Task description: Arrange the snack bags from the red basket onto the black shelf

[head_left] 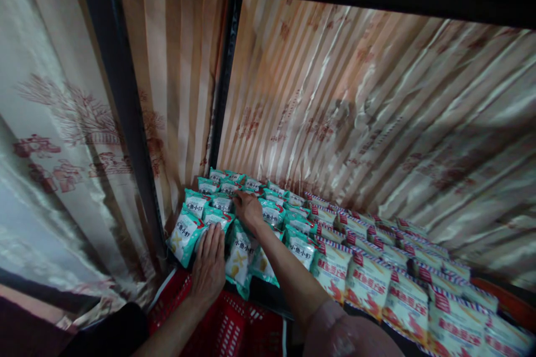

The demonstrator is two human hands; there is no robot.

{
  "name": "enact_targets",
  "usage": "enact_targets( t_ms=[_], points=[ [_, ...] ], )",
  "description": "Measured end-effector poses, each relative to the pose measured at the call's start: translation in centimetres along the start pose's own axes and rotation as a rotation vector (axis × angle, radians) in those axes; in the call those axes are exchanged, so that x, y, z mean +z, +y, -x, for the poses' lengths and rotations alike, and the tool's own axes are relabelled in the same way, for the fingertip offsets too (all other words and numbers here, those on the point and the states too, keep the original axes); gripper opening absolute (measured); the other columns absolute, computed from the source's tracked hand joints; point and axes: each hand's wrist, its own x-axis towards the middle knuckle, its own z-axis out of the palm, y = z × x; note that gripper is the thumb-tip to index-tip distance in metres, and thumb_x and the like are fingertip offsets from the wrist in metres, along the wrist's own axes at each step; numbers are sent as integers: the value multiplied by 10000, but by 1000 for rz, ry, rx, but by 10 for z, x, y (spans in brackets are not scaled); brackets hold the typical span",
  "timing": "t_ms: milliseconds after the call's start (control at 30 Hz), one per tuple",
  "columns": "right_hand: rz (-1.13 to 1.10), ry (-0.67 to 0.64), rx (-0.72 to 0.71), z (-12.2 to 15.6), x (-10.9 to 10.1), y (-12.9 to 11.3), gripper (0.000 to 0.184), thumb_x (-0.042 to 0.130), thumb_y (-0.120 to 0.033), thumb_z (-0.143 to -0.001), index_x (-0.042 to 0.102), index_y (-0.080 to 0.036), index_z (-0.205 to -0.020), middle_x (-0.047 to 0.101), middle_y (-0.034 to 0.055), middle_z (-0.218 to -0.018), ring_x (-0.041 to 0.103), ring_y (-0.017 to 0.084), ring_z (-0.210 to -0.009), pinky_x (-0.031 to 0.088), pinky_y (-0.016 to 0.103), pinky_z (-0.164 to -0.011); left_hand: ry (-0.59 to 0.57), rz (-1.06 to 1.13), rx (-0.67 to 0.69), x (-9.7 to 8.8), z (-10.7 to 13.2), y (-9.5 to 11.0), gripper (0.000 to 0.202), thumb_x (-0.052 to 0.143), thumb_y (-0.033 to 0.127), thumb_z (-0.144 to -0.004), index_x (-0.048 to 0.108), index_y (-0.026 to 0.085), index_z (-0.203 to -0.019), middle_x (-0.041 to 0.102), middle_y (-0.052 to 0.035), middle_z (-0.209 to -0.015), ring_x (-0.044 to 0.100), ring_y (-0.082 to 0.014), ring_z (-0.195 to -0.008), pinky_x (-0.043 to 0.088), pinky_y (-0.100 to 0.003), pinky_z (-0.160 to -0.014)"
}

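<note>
My left hand point(208, 265) lies with its fingers stretched out against the front of a teal-and-white snack bag point(218, 217) in the front row. Farther back, my right hand point(249, 212) reaches over the front bags. Its bent fingers close at the top edge of another teal snack bag point(221, 204); the thumb is mostly hidden. Similar bags stand upright in rows around both hands, among them one at the left corner point(184, 237) and one with yellow pictures point(240, 256) between my forearms.
Rows of cream snack bags point(367, 284) with striped tops and red print fill the shelf to the right. A red perforated basket point(228, 326) sits below the shelf edge. Dark metal posts point(226, 83) frame the shelf, and printed, pleated curtains point(318, 95) hang behind and left.
</note>
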Motion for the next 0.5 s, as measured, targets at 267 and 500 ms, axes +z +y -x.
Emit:
enact_targets(
  t_ms=[267, 500],
  points=[
    [-108, -27, -78, 4, -6, 16, 323, 394, -190, -872, 643, -180, -1076, 667, 63, -1070, 595, 159, -986, 404, 224, -846, -53, 2, 21, -4, -6, -4, 491, 387, 83, -814, 403, 65, -1305, 376, -171, -1402, 199, -278, -1359, 334, -445, -1044],
    [-124, -32, -105, 7, -5, 13, 319, 394, -162, -866, 652, -207, -1048, 672, 32, -1055, 601, 137, -967, 400, 192, -827, -17, 74, 65, -12, -35, 8, 459, 354, 78, -829, 434, 84, -1281, 406, -153, -1386, 193, -262, -1363, 341, -439, -1042]
  ],
)
